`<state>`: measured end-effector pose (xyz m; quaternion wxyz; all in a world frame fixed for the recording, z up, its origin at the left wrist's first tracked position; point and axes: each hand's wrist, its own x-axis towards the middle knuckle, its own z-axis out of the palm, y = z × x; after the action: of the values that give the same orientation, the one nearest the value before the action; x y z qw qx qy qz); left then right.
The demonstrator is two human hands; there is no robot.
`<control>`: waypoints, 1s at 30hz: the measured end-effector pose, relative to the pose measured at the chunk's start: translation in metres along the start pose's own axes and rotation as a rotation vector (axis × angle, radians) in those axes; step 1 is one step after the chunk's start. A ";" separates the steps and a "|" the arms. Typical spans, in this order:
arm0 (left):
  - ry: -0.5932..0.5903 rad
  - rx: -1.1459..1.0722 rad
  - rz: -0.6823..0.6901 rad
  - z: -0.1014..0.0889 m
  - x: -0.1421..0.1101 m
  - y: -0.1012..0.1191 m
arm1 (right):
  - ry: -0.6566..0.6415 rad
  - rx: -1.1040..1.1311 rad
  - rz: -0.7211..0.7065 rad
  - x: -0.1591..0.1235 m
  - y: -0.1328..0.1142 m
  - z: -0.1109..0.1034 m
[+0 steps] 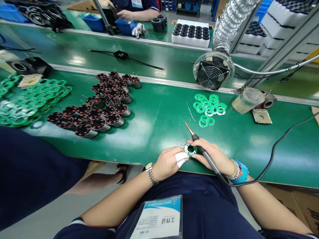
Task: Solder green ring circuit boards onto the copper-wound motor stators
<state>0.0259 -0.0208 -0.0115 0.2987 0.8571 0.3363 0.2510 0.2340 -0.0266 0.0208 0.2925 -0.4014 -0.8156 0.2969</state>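
My left hand (167, 162), white wrapping on a finger, is closed on the edge of a small ring-shaped circuit board (190, 150) near the table's front edge. Whether a metal coil sits under the board is hidden by my fingers. My right hand (216, 155) has a soldering iron (208, 158) lying across it, tip pointing up and away to the left, apart from the board. Its thumb and fingertips also touch the board's right side. Beyond the hands lie loose green ring boards (208, 105) and a thin piece of solder wire (190, 111).
Rows of copper-wound motor stators (96, 114) stand left of centre. Stacked green boards (32, 101) lie far left. A fume fan (211, 75) hangs behind the loose boards. At right are a cup (248, 99) and a sponge tray (261, 116). The iron's cord (271, 156) trails right. A co-worker (139, 13) sits opposite.
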 end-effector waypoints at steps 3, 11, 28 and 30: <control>-0.012 -0.039 0.007 -0.008 0.003 -0.003 | 0.000 0.008 0.004 -0.001 0.001 0.000; -0.053 -0.712 -0.413 -0.024 0.019 -0.006 | 0.084 0.002 0.008 -0.005 -0.001 0.010; -0.015 -1.077 -0.642 -0.019 0.021 0.006 | 0.264 0.018 0.073 0.015 -0.022 0.024; -0.015 -1.090 -0.639 -0.019 0.020 0.006 | 0.267 0.020 0.081 0.016 -0.024 0.026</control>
<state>0.0295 -0.0032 0.0103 0.7551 0.4410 0.3972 0.2786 0.1962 -0.0323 0.0252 0.3902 -0.4670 -0.7495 0.2606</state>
